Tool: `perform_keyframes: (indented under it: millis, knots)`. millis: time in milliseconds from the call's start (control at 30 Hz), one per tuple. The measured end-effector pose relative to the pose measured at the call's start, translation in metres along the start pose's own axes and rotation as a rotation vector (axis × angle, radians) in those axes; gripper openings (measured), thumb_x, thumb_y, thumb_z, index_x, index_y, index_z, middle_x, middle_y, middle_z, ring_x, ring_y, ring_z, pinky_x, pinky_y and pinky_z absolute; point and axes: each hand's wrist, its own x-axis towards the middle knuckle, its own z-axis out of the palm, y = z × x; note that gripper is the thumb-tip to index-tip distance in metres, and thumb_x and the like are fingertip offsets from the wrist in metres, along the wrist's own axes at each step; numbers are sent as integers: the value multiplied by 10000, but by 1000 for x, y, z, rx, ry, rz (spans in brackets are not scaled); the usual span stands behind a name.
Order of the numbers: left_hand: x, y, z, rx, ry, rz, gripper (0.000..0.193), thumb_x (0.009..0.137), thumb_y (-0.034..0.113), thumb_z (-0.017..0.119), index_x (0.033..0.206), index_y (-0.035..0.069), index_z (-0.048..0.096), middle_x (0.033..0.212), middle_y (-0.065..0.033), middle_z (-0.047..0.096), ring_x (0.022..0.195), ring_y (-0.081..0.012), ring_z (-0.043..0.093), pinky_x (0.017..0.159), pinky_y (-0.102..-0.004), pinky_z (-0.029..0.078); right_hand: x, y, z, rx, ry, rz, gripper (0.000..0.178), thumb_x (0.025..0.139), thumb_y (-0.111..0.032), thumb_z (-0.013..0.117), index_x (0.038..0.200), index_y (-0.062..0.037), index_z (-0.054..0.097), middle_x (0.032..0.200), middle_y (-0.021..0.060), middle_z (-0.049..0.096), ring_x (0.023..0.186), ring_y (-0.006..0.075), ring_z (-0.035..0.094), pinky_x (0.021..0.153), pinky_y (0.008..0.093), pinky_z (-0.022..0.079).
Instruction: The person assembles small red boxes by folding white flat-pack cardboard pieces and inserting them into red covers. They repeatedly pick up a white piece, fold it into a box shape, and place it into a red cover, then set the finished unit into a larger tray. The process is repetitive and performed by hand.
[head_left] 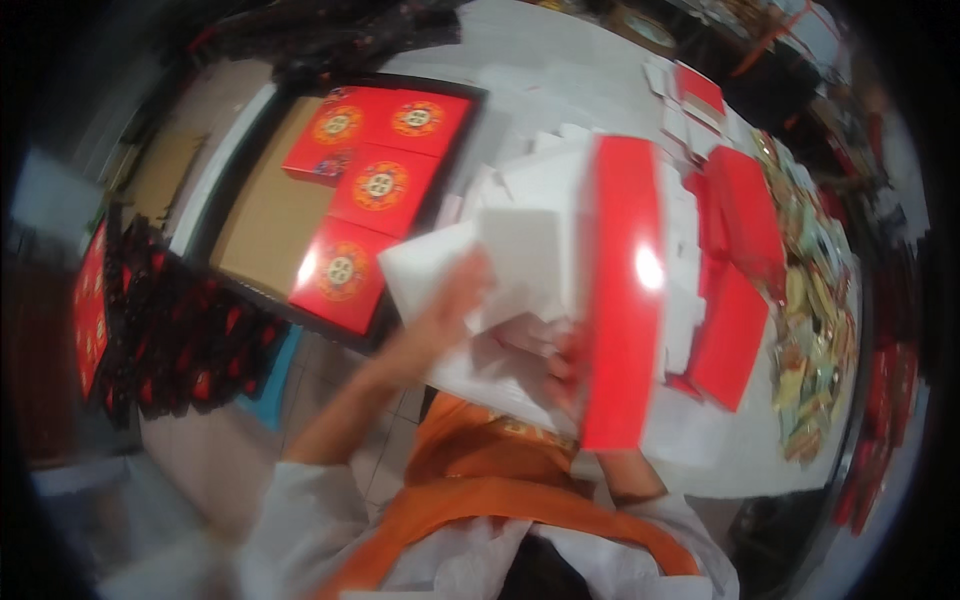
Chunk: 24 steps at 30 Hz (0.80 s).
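Observation:
A cardboard box [620, 290], glossy red outside and white inside, stands on edge in front of me with white flaps spread to its left. My right hand [565, 375] grips its lower part; the red panel hides that wrist, and a few fingers show on the white side. Over a pale white flap [430, 265] lies my left hand [460, 295], smeared by motion, so how its fingers are set does not show.
At left a black-rimmed tray [270, 215] holds several red square boxes [380, 185] with round emblems. Dark red-and-black packaging [190, 340] is heaped beside it. To the right lie more red boxes [730, 330] and a row of small wrapped packets [805, 320] on the white table [560, 50].

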Motion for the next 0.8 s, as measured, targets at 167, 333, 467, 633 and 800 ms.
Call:
perform_keyframes:
  millis: [167,333,467,633,800]
  knots:
    - [-7,25,75,-333,-38,-111,1127,643,642,614,1387,89,-27,1409,-172,117,1289,-282,200,1047,-385,177,4,16,22,54,52,-11,393,931,-340,372,1217,-71,394,1009,49,523,864,163,537,758,291,470]
    - [-27,18,58,-260,-324,-189,1189,609,669,616,1377,97,-88,1412,-148,67,1314,-275,86,1059,-388,135,-4,17,11,-80,-22,-13,502,928,-374,353,1320,-72,269,1276,56,380,1160,170,389,960,338,358]
    - [-33,37,60,-163,-296,-99,1194,604,539,682,1373,93,-116,1423,-126,23,1325,-257,44,1067,-384,102,-5,18,17,-551,-90,-177,535,936,-364,335,1353,-57,202,1342,76,289,1218,188,318,990,337,308]
    - [-41,68,58,-156,-148,-147,1195,581,510,691,1379,105,-101,1429,-117,24,1326,-271,58,1064,-399,105,6,4,47,-1034,-173,-297,555,938,-339,320,1370,-38,144,1350,111,274,1224,209,307,985,336,298]
    - [-45,105,29,105,110,-50,1208,518,517,712,1389,114,-20,1409,-158,116,1282,-329,209,1028,-424,217,16,6,52,-797,-232,-203,543,929,-208,367,1375,-39,107,1276,154,375,1106,205,444,913,322,375]
